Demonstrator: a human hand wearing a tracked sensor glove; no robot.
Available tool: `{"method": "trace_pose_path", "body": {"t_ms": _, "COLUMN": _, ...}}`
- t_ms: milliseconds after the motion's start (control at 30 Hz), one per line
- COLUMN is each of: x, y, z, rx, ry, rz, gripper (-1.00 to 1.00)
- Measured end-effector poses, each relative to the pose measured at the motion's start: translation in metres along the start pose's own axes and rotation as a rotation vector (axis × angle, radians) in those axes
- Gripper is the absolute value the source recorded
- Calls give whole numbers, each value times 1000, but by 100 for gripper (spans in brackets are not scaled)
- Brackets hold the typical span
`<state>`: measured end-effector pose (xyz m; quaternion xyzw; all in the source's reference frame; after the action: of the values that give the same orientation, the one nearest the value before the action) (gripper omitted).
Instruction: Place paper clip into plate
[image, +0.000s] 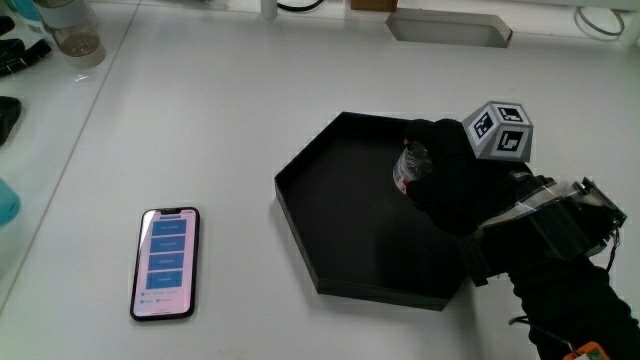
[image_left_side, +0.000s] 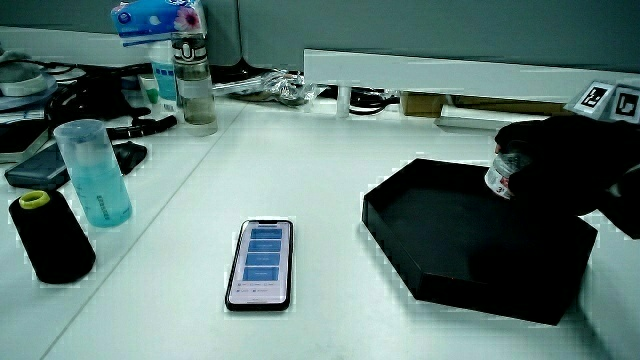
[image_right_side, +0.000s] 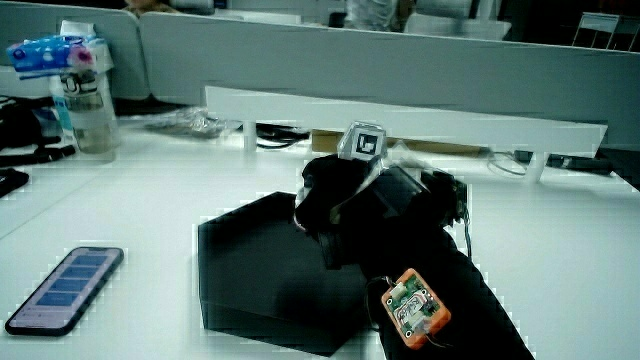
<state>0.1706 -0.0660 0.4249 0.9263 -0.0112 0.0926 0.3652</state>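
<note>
hand (image: 450, 175) over the black hexagonal tray (image: 330, 240), fingers curled around a small clear container with a red-and-white label (image: 410, 168); grip seen in the main view and in a side view (image_left_side: 500, 172). no paper clip discernible as such, perhaps inside that container, cannot tell. patterned cube (image: 500, 130) riding on the back of the hand.

judging by the pose: carry done, release not yet done. container held above the tray floor, near the rim farthest from the person, apparently not touching it. left to do: lower, let go, lift clear.

edges: low raised wall all round the tray, close under the fingertips at that rim; a slight pull toward the forearm (image: 560, 280) probably safer for a drop onto the open floor. tray floor under and ahead of the hand bare, plenty of room.

smartphone (image: 166, 262) well apart from the hand, past the tray, screen lit. blue tumbler (image_left_side: 93, 172), black spool (image_left_side: 50, 235) and bottle (image_left_side: 195, 85) farther away still, none near the hand's path. white table (image: 220, 110) open around the tray.
</note>
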Motion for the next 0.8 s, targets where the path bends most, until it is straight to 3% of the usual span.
{"method": "trace_pose_path", "body": {"t_ms": 167, "x": -1, "y": 5, "z": -19, "rx": -2, "ry": -10, "rz": -9, "gripper": 0}}
{"method": "trace_pose_path", "body": {"t_ms": 200, "x": -3, "y": 6, "z": -24, "rx": -24, "ry": -4, "rz": 4, "gripper": 0}}
{"method": "trace_pose_path", "body": {"t_ms": 233, "x": -2, "y": 8, "z": -30, "rx": -19, "ry": -37, "rz": -23, "gripper": 0}}
{"method": "trace_pose_path", "body": {"t_ms": 300, "x": 1, "y": 13, "z": -41, "rx": -62, "ry": -41, "rz": -47, "gripper": 0}}
{"method": "trace_pose_path", "body": {"t_ms": 367, "x": 1, "y": 14, "z": -46, "rx": -67, "ry": -42, "rz": -46, "gripper": 0}}
{"method": "trace_pose_path", "body": {"t_ms": 400, "x": 0, "y": 14, "z": -47, "rx": -50, "ry": -76, "rz": -65, "gripper": 0}}
{"method": "trace_pose_path", "body": {"t_ms": 500, "x": -1, "y": 17, "z": -56, "rx": -90, "ry": -71, "rz": -57, "gripper": 0}}
{"method": "trace_pose_path", "body": {"t_ms": 633, "x": -1, "y": 19, "z": -64, "rx": -100, "ry": -100, "rz": -73, "gripper": 0}}
{"method": "trace_pose_path", "body": {"t_ms": 767, "x": -5, "y": 18, "z": -67, "rx": -94, "ry": -114, "rz": -66, "gripper": 0}}
{"method": "trace_pose_path", "body": {"t_ms": 800, "x": -5, "y": 17, "z": -67, "rx": -86, "ry": -144, "rz": -74, "gripper": 0}}
